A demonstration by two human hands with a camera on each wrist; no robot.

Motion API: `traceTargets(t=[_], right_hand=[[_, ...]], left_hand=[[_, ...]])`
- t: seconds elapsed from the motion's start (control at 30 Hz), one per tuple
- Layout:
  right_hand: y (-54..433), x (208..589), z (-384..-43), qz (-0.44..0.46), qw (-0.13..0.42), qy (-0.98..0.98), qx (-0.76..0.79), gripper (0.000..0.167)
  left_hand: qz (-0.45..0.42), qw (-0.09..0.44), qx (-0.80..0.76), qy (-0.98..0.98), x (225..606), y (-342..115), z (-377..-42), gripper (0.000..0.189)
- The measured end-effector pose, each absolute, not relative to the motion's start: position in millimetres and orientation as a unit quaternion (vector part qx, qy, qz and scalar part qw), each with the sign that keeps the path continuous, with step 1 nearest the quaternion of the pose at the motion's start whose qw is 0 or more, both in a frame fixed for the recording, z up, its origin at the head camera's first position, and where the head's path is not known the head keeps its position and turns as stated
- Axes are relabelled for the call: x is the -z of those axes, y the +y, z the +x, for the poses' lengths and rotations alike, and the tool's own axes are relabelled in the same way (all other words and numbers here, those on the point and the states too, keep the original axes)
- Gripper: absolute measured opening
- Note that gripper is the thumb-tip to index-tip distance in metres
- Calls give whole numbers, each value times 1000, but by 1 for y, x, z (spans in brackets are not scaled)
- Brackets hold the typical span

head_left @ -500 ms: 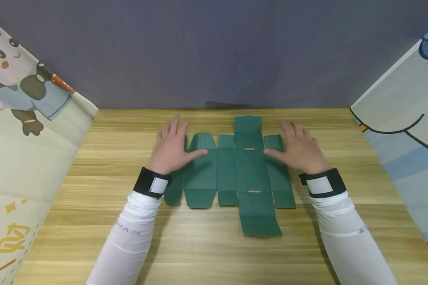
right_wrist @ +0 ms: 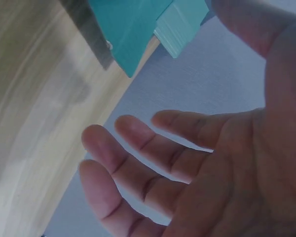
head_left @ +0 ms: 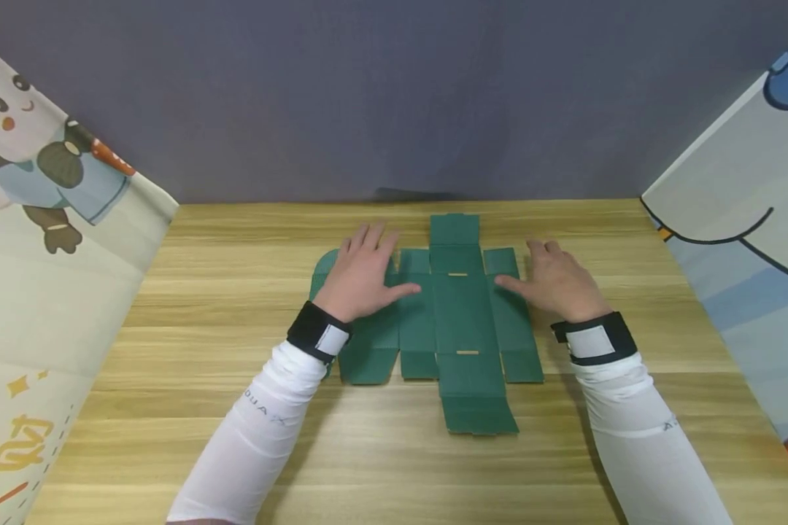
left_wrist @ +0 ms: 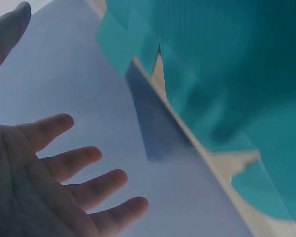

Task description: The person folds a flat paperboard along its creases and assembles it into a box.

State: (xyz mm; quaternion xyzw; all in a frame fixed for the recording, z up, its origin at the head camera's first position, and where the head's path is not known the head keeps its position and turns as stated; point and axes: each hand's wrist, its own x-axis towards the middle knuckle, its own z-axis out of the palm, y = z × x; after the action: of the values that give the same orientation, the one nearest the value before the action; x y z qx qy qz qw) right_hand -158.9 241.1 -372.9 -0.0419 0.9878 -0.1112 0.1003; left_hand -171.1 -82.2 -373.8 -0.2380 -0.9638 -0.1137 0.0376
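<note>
A green unfolded cardboard box (head_left: 466, 313) lies spread out on the wooden table, its creased panels and flaps showing in the head view. Above its left panels hovers my left hand (head_left: 360, 277), fingers spread and thumb pointing right; in the left wrist view the palm (left_wrist: 34, 187) faces the camera with nothing in it, apart from the cardboard. My right hand (head_left: 560, 283) is over the box's right edge, thumb above the right side panel. The right wrist view shows its fingers (right_wrist: 138, 177) loosely bent and holding nothing. The left hand and wrist hide part of the left panels.
The wooden table (head_left: 236, 408) reaches back to a dark grey-blue wall (head_left: 394, 102). Printed cloths with cartoon figures hang at the left (head_left: 59, 292) and the right (head_left: 742, 219).
My left hand has moved right, from the box's left end to over its left panels. My right hand has shifted slightly, its fingers a little more bent. The cardboard stays flat in place.
</note>
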Motion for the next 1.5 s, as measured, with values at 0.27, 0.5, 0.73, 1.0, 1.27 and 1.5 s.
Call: traceTargets(t=[0.27, 0.5, 0.73, 1.0, 1.27, 1.5], right_hand=[[245, 382, -159, -31, 131, 984, 116, 82], [248, 390, -162, -11, 169, 969, 177, 55], [252, 399, -170, -16, 177, 959, 222, 47], [252, 390, -172, -44, 189, 939, 283, 34], [239, 366, -165, -63, 142, 938, 309, 34], [225, 349, -157, -88, 76, 950, 289, 28]], left_hand=[[-258, 32, 107, -960, 386, -63, -177, 88], [-256, 23, 122, -959, 390, -62, -178, 86], [-246, 21, 131, -960, 391, -68, -179, 86], [-248, 29, 123, -961, 385, -71, -179, 87], [-258, 44, 142, -955, 370, -69, -182, 93], [-280, 58, 151, -946, 352, -57, -186, 100]])
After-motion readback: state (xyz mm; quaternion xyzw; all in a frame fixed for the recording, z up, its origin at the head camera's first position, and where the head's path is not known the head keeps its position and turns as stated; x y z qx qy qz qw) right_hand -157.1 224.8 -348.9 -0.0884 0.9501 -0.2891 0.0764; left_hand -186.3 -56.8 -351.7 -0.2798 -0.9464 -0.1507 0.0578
